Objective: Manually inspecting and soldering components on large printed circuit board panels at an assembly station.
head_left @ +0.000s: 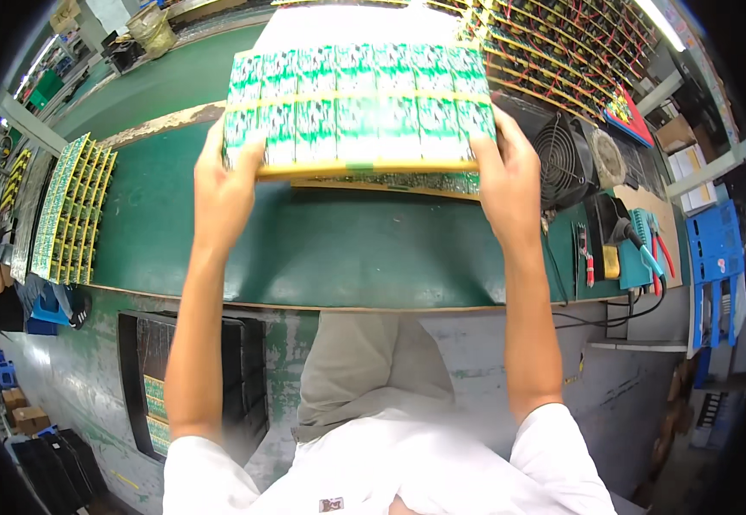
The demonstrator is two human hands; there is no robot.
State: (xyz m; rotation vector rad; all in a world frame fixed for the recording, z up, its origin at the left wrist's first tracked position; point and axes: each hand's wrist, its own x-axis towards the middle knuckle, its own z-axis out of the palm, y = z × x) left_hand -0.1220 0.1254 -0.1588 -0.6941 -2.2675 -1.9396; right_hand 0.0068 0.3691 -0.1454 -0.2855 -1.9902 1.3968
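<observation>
A wide panel of green circuit boards, with a yellow edge strip along its near side, is held up over the green workbench. My left hand grips its left end, thumb on the top face. At the right end my right hand grips it the same way. Both sets of fingers are partly hidden behind the panel. Below it, another circuit board panel shows only its near edge; the held one covers the rest.
Stacked circuit board panels stand at the bench's left. On the right are a black fan, a soldering iron, and red-handled pliers. Panels with red wires fill the back right. A black crate stands below the bench. Another person sits far left.
</observation>
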